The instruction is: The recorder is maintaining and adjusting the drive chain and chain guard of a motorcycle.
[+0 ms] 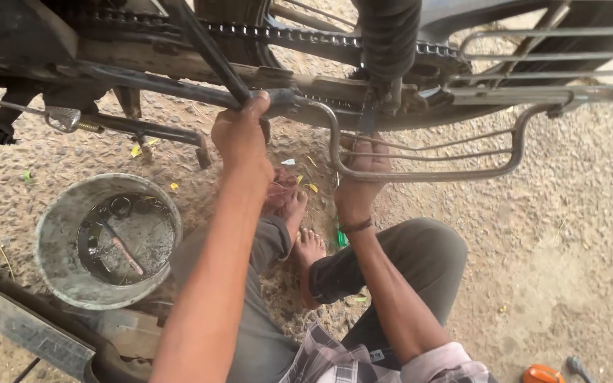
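Ground: bare gravel and packed dirt [555,234], outdoors, strewn with yellow leaf scraps.
Overhead: underside of a motorcycle, its drive chain [285,34] running along the swingarm.
Left hand [241,135]: grip closed round a dark metal rod [207,50] slanting up toward the chain.
Right hand [363,177]: fingers curled about the bent wire guard rail [427,174] below the chain.
Beside the knee: grey metal basin [58,234] holding dark oily liquid and small parts.
Corner: orange tool [542,374] on the ground.

I count hands: 2, left hand [241,135], right hand [360,181] | bare feet [308,248]: 2 | metal basin [62,234]: 1 | drive chain [285,34]: 1 | orange tool [542,374]: 1
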